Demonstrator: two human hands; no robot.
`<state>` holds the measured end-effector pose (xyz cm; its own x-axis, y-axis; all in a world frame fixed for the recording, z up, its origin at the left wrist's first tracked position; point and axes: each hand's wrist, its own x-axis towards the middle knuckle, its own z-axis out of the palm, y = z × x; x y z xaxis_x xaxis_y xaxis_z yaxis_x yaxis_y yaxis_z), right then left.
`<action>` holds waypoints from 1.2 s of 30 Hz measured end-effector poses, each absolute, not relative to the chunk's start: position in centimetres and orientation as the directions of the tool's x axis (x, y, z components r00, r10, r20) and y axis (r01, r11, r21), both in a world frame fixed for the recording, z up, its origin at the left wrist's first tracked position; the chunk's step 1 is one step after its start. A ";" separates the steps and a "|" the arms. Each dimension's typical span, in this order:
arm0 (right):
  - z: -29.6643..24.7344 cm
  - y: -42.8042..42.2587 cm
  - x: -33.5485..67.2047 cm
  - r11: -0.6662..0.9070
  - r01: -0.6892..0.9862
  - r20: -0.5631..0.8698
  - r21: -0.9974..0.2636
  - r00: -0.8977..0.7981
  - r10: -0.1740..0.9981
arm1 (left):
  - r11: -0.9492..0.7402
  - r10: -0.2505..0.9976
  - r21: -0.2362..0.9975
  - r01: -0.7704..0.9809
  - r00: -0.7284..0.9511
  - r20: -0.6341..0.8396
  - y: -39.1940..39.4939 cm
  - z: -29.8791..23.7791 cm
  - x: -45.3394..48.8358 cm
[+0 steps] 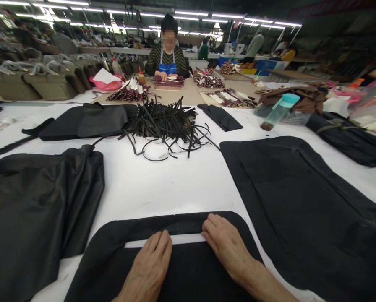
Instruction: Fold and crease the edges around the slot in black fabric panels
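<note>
A black panel [188,268] with rounded corners lies flat in front of me. Near its far edge it has a long slot [186,239] showing white through it. My left hand [152,258] rests over the slot's left half, fingers together and bent down onto the panel's edge; its thumb is hidden. Further right, my right hand [224,239] has its fingers curled closed at the slot's right end, on the strip beyond it. What lies under the fingertips of both hands is hidden.
Larger black panels lie at the left [33,201] and right [301,193] on the white table [172,184]. Beyond are a heap of black strips [165,119], a folded black piece [221,117] and a teal-lidded bottle [279,111]. A co-worker [169,54] sits opposite; olive bags [46,77] stand left.
</note>
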<state>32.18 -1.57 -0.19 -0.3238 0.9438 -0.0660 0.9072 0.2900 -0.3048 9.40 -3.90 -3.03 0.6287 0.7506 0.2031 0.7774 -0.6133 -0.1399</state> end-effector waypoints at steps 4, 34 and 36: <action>0.3 -1.1 32.1 0.201 0.934 -0.138 -0.295 -0.250 0.958 | -0.621 0.746 -0.181 0.762 0.646 0.159 -4.0 -3.2 9.3; 1.7 0.1 32.5 0.038 0.961 -0.260 -0.272 -0.111 0.959 | -0.544 0.827 -0.498 0.676 0.532 -0.182 -2.8 -0.6 15.7; 1.7 -0.2 33.4 0.036 0.947 -0.223 -0.319 -0.112 0.968 | -0.539 0.826 -0.511 0.669 0.538 -0.167 -2.9 -0.7 15.7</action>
<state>33.42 -0.22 1.67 -0.1115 0.9683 -0.2233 0.9471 0.0356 -0.3188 15.70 -2.88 -0.71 0.5381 0.8262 -0.1670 0.6692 -0.5392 -0.5114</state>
